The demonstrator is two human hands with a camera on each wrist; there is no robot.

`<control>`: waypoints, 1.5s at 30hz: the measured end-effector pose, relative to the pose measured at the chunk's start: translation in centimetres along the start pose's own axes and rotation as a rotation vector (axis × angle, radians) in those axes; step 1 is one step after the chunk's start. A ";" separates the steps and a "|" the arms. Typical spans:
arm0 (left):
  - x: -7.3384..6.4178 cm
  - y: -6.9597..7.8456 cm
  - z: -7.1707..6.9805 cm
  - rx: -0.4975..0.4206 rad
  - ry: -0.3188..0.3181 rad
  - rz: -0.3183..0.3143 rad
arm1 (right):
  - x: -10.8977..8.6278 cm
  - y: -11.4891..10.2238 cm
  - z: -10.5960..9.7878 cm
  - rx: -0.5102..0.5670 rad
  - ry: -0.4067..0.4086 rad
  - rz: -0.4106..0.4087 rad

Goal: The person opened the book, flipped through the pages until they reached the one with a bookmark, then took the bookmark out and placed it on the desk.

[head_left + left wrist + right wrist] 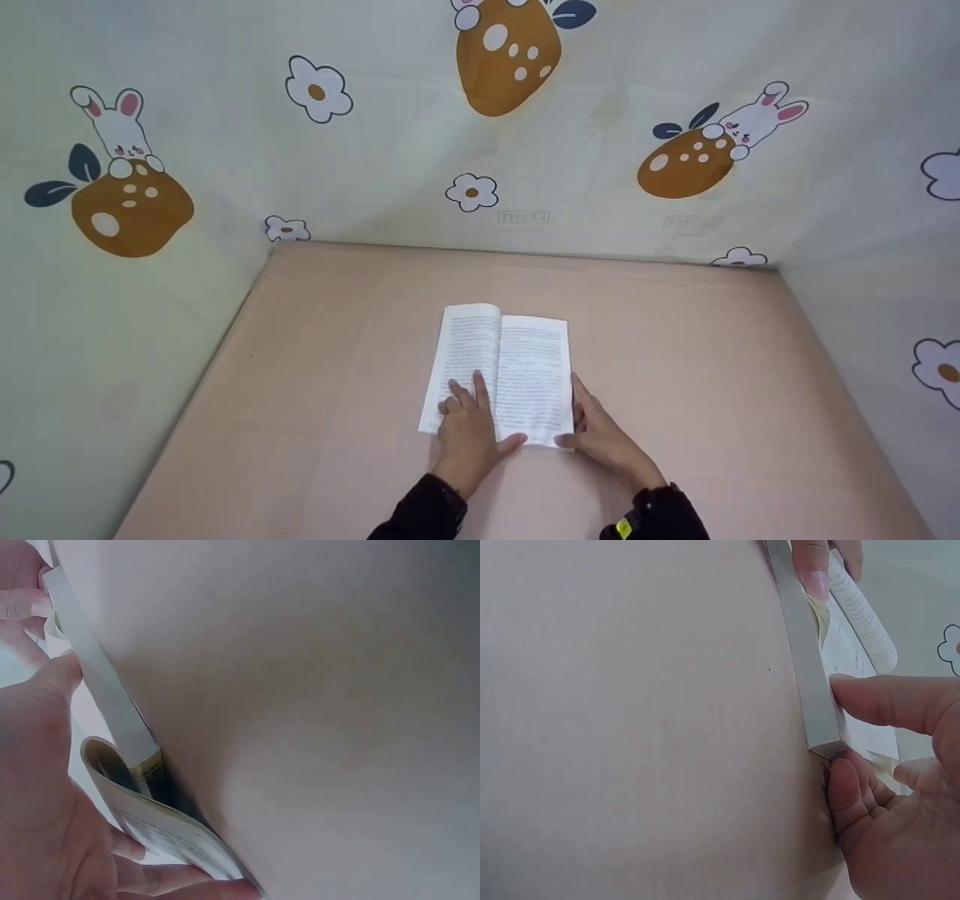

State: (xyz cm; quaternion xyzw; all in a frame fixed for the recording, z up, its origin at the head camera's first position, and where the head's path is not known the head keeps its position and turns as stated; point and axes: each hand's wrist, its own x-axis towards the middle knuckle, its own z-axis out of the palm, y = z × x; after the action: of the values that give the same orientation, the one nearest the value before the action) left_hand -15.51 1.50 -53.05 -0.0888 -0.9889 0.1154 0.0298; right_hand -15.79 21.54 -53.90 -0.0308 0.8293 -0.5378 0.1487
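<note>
An open book (533, 367) with printed text lies at the middle of the table, its left page (469, 337) curving up from the spine. My left hand (466, 442) rests on it with fingers spread over the left page and the thumb on the lower part of the right page. My right hand (604, 444) grips the lower right corner, thumb on top and fingers against the side and underneath. Seen from the right wrist, the thick page block (804, 667) sits between thumb and fingers. In the left wrist view the thin left-hand part (161, 821) bends down toward the table.
A beige covered tabletop (360, 322) surrounds the book. Light walls (390, 150) with rabbit, strawberry and flower prints rise behind it and at both sides. Dark sleeves (424, 510) cover both forearms, and a small yellow patch (624, 528) shows at the right wrist.
</note>
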 end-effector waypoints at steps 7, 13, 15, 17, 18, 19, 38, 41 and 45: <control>-0.1 -0.1 0.0 -0.003 0.013 0.001 | 0.2 0.3 -0.2 -0.020 -0.032 -0.067; -0.2 -0.1 -0.3 -0.041 0.007 -0.002 | 0.1 -0.1 -0.1 0.017 -0.044 -0.047; -0.3 -0.2 -0.3 -0.057 0.008 -0.001 | 0.0 -0.2 0.0 0.005 -0.019 -0.018; -0.3 -0.2 -0.4 -0.067 0.009 0.004 | -0.2 -0.3 0.2 -0.017 0.010 0.007; -0.3 -0.3 -0.4 -0.068 0.009 0.006 | -0.2 -0.4 0.2 -0.026 0.023 0.013; -0.3 -0.3 -0.3 -0.068 0.008 0.011 | -0.2 -0.4 0.3 -0.036 0.036 0.017; -0.3 -0.8 -0.1 -0.002 0.051 0.045 | 0.3 -0.3 0.7 -0.088 0.079 0.075; -0.2 -0.9 -0.2 -0.015 0.037 0.051 | 0.2 -0.3 0.6 -0.095 0.080 0.073; -0.2 -0.8 0.1 -0.039 0.052 0.046 | 0.3 -0.4 0.5 -0.097 0.073 0.080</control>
State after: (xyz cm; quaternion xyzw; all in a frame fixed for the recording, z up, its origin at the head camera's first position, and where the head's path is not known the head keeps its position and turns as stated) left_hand -15.48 0.71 -52.92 -0.1149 -0.9875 0.0944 0.0513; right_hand -15.95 20.86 -53.84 0.0149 0.8598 -0.4914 0.1380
